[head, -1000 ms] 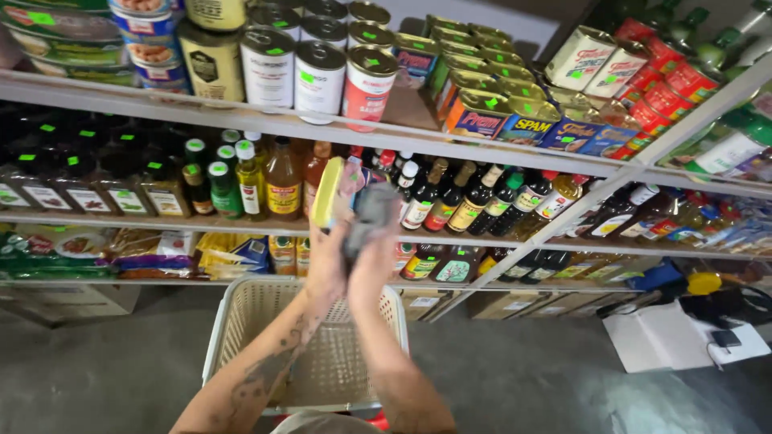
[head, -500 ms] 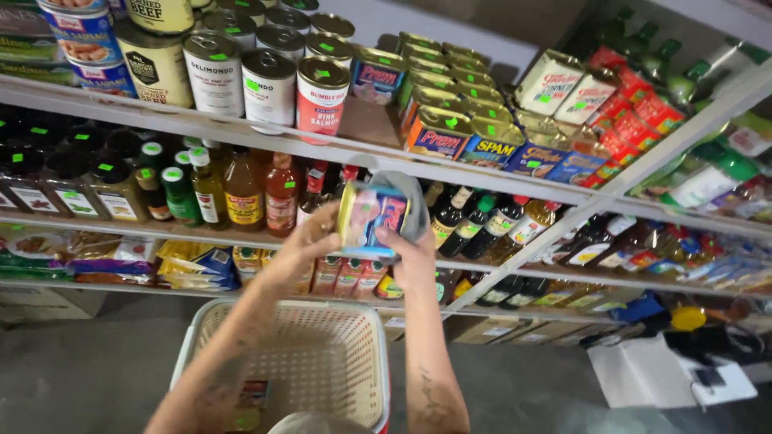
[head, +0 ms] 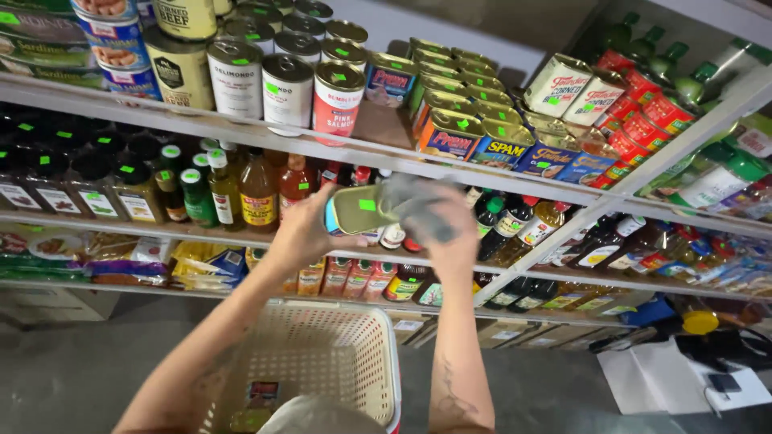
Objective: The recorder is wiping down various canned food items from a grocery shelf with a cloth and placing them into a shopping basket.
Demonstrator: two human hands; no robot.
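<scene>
My left hand (head: 301,233) grips a rectangular tin (head: 358,210) with a gold lid and a small green sticker, held tilted in front of the middle shelf. My right hand (head: 446,233) presses a grey cloth (head: 410,205) against the tin's right side. Both hands are raised above a cream plastic basket (head: 322,362) that holds a small packet (head: 261,395). On the top shelf (head: 386,157) right above the hands is a bare gap between a red-labelled round can (head: 338,100) and stacked rectangular tins (head: 458,128).
Round cans (head: 235,79) fill the top shelf on the left and red tins (head: 643,120) on the right. Sauce bottles (head: 241,189) line the middle shelf, packets (head: 121,261) the lower one. A grey floor (head: 72,378) lies below, with papers (head: 683,382) at the right.
The tin has turned from upright to lying sideways, lid toward me, and the right hand has slid the cloth over its side. My view has tilted slightly upward.
</scene>
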